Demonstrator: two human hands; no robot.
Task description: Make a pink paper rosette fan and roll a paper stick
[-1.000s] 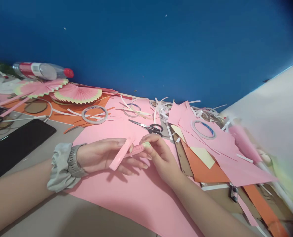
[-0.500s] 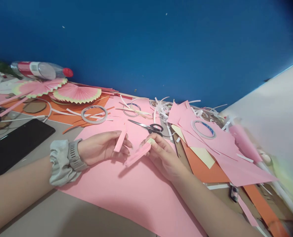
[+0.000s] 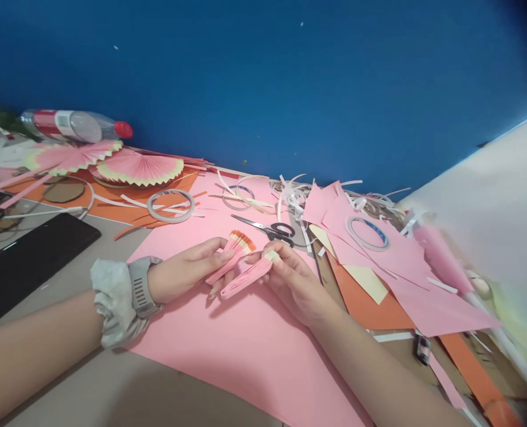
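My left hand grips a folded pink paper piece with an orange and cream edge, its pleats slightly spread at the top. Between the thumb and fingers of my right hand is a second pleated pink piece with a pale yellow-green end. The two pieces are side by side, over a large pink sheet. Just beyond my hands lie scissors with black handles, blades pointing left.
Tape rolls and paper strips lie behind my hands. At the left are a black phone, finished pleated fans and a plastic bottle. Pink sheets and orange paper cover the right side.
My left hand has turned and moved slightly right, so its piece now shows the orange and cream edge, fanned a little. My right hand has barely moved.
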